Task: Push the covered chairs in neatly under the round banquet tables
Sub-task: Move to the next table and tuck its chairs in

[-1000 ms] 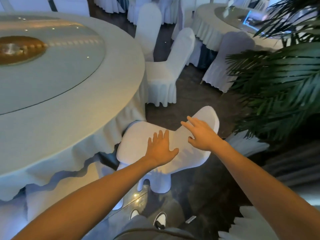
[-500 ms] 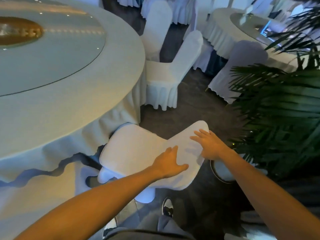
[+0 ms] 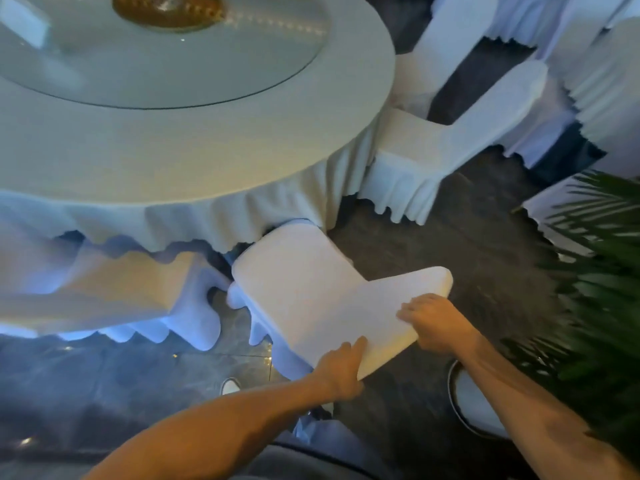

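Observation:
A white-covered chair (image 3: 311, 296) stands just below me, its seat front tucked under the draped edge of the round banquet table (image 3: 194, 157). My left hand (image 3: 341, 367) grips the near lower edge of the chair's backrest, thumb on top. My right hand (image 3: 434, 322) clasps the backrest's right side, fingers curled over the cover. A glass turntable with a golden centrepiece (image 3: 169, 8) lies on the table top.
Another covered chair (image 3: 446, 136) stands at the table's right edge, with one more (image 3: 446, 46) behind it. A palm plant (image 3: 599, 289) in a white pot (image 3: 474, 403) crowds my right side. A draped chair (image 3: 138, 292) sits at left. My shoe (image 3: 230, 386) rests on the dark floor.
The chair has slid toward the table, its seat now partly under the cloth. My hands moved from resting flat on the backrest to gripping its edges. My view shifted left and down.

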`<state>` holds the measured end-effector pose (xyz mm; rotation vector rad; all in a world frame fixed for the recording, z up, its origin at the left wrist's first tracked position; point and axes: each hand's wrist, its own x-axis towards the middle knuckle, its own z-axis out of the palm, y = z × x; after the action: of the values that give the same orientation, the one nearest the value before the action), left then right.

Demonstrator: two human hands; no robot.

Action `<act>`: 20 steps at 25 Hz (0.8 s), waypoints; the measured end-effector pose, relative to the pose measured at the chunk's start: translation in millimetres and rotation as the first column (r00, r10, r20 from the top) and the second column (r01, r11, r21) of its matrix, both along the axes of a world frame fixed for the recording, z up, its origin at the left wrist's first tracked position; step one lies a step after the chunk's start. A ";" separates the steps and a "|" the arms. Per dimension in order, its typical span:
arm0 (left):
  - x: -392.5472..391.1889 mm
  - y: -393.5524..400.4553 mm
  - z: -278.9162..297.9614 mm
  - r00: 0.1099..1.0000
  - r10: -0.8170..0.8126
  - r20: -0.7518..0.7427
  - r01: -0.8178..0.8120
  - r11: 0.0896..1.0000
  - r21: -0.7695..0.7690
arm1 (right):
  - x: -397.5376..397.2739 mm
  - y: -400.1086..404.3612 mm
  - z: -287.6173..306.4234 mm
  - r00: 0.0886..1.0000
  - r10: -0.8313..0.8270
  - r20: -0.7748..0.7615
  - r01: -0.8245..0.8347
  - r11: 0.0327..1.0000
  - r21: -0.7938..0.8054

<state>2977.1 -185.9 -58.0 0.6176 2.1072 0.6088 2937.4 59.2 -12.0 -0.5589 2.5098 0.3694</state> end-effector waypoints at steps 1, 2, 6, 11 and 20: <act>4.7 -2.0 -4.8 1.000 0.020 -0.006 -0.020 1.000 0.002 | 2.1 -0.6 -1.3 1.000 -0.005 -0.011 0.005 1.000 -0.006; 7.2 -3.2 -7.5 0.999 0.034 -0.015 -0.034 0.999 -0.004 | 3.4 -1.9 -2.2 1.000 0.002 -0.028 -0.002 1.000 -0.007; -1.1 -21.5 -15.4 0.997 0.066 -0.036 -0.066 0.998 -0.012 | -1.6 -25.7 -0.6 1.000 0.014 -0.017 -0.014 1.000 -0.005; -30.4 -99.6 -11.6 0.969 0.187 -0.160 -0.183 0.982 0.041 | -21.9 -102.1 4.5 0.998 0.012 -0.065 -0.019 0.994 -0.103; -107.4 -247.1 15.1 0.905 0.315 -0.288 -0.336 0.942 -0.026 | -76.7 -255.5 10.9 0.985 0.050 -0.166 -0.073 0.987 -0.141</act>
<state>2869.7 -432.9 -43.0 0.3215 2.5170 0.6514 2860.7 -196.3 -1.1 -0.6907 2.6968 0.2636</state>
